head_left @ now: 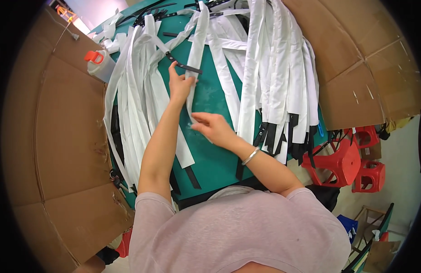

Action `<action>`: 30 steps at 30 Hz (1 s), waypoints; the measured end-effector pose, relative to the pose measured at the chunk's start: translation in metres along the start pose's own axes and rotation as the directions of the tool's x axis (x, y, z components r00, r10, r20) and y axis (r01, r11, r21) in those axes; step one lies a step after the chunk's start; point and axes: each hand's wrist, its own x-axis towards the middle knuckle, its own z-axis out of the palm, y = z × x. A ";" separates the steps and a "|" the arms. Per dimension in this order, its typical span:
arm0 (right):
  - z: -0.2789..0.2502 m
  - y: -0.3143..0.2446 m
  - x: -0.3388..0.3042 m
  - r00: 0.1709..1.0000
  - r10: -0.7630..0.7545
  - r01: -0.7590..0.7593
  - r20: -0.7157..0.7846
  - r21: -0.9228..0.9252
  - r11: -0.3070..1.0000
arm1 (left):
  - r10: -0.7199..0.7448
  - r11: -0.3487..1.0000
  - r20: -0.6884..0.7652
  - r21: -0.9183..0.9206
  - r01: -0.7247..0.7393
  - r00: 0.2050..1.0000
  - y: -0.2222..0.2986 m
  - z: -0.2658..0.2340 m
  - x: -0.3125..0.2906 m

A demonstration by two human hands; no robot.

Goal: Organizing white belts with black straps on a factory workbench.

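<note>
We note the left hand (179, 87) gripping a white fabric sleeve (199, 43) between thumb and fingers, a black strap (187, 68) crossing it at the fingertips. Right hand (218, 131) at the sleeve's lower end, fingers curled; blurred, so we cannot tell whether they pinch it. Sleeve lies mid-table, over green tabletop (208, 170), between two white bundles.

By the left fingers (173, 72), one narrow black strap (190, 69); left of them, one translucent orange-lidded bottle (104, 69); right of the right fingers (203, 117), at least three red plastic stools (346, 161); around both, overlapping white fabric strips (252, 82), uncountable.
</note>
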 end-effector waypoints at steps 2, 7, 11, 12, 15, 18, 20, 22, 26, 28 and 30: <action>-0.012 -0.008 0.001 0.957 -0.248 0.205 -0.151 -0.256 0.945 | 0.054 0.996 -0.090 0.080 -0.047 0.995 -0.026 -0.055 0.018; -0.069 0.040 -0.012 0.934 -0.174 -0.135 -0.311 -0.761 0.634 | 0.095 0.887 0.033 0.451 -0.099 0.995 0.024 -0.120 -0.005; -0.035 0.050 -0.004 0.948 -0.248 -0.083 -0.199 -0.907 0.413 | 0.231 0.453 0.129 0.863 -0.225 0.964 0.026 -0.118 -0.033; -0.029 0.050 0.001 0.946 -0.251 -0.068 -0.204 -0.885 0.460 | 0.391 0.373 0.149 0.877 -0.304 0.908 0.041 -0.085 -0.049; 0.016 0.013 -0.001 0.977 -0.210 0.170 0.020 -0.667 0.725 | 0.421 0.460 0.462 0.633 -0.622 0.781 0.060 -0.022 -0.076; 0.002 -0.009 -0.009 0.940 -0.340 0.249 -0.039 -0.604 0.757 | 0.280 0.318 0.511 0.749 -0.581 0.813 0.034 -0.024 -0.087; -0.049 0.000 -0.003 0.817 -0.454 -0.009 -0.356 -0.795 0.607 | 0.240 0.356 0.372 0.825 -0.438 0.897 0.015 -0.038 -0.083; -0.086 0.017 -0.006 0.750 -0.454 -0.235 -0.482 -0.834 0.499 | 0.259 0.311 0.270 0.886 -0.344 0.928 0.017 -0.028 -0.081; -0.081 0.049 -0.006 0.861 -0.350 -0.127 -0.368 -0.823 0.553 | 0.436 0.638 0.207 0.616 -0.462 0.876 0.030 0.007 -0.076; -0.057 0.052 -0.013 0.839 -0.463 0.064 -0.285 -0.794 0.605 | 0.333 0.829 0.128 0.432 -0.355 0.934 0.035 0.042 -0.069; -0.019 0.037 -0.021 0.914 -0.352 0.171 -0.203 -0.593 0.787 | -0.071 0.963 0.156 0.269 0.027 0.985 0.027 0.058 -0.058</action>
